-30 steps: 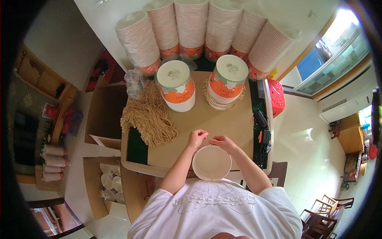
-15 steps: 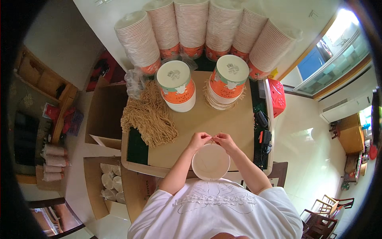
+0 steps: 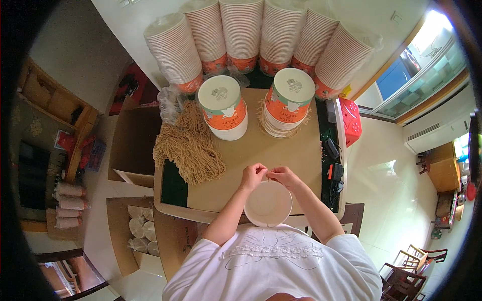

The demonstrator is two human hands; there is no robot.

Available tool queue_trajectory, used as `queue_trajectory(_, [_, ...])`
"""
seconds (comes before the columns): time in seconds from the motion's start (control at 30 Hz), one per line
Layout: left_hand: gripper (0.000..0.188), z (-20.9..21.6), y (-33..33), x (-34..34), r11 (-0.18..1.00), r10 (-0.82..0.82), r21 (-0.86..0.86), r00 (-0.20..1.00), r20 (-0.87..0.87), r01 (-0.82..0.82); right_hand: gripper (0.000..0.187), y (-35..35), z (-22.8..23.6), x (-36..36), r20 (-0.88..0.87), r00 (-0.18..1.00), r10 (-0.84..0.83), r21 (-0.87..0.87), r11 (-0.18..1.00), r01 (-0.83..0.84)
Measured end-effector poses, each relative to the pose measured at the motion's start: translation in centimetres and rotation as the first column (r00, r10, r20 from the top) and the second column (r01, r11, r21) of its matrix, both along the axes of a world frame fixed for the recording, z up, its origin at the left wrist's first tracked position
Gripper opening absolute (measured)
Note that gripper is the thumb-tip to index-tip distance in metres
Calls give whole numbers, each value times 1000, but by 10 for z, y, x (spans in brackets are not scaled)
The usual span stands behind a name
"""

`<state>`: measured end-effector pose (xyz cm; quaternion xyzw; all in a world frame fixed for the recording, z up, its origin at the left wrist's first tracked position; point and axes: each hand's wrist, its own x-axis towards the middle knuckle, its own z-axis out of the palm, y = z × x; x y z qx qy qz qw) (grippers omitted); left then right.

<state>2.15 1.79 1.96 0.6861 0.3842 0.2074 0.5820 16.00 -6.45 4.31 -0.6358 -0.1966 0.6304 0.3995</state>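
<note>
A white paper bucket [image 3: 268, 204] sits against my shirt at the table's near edge, its open mouth facing up. At its far rim, my left hand [image 3: 253, 175] is closed in a pinch; what lies between those fingertips is too small to make out. Close beside it, my right hand [image 3: 284, 176] pinches what looks like the end of a thin tan cord at the rim. Farther left on the table lies a loose heap of tan twisted-paper cords [image 3: 191, 150]. Beyond my hands, two stacks of printed orange-and-green paper buckets stand upside down, a left stack [image 3: 223, 118] and a right stack [image 3: 288, 103].
Tall plastic-wrapped bucket stacks [image 3: 241, 35] line the wall behind the table. Cardboard [image 3: 251, 150] covers the tabletop. A black device with cables [image 3: 335, 172] lies at the right edge, near a red stool [image 3: 350, 120]. An open carton [image 3: 120, 220] of wrapped buckets stands at left.
The bucket has shifted slightly right and turned a little. My fingertips have separated slightly, with the left hand's fingers raised a bit. The stacks and cord heap stay put.
</note>
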Motion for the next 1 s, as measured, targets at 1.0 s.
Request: queue_trajectory(1.0, [16, -3, -2, -2, 999, -17, 46, 996, -85, 21, 15, -3, -12, 3, 1, 997, 76, 33, 997, -76])
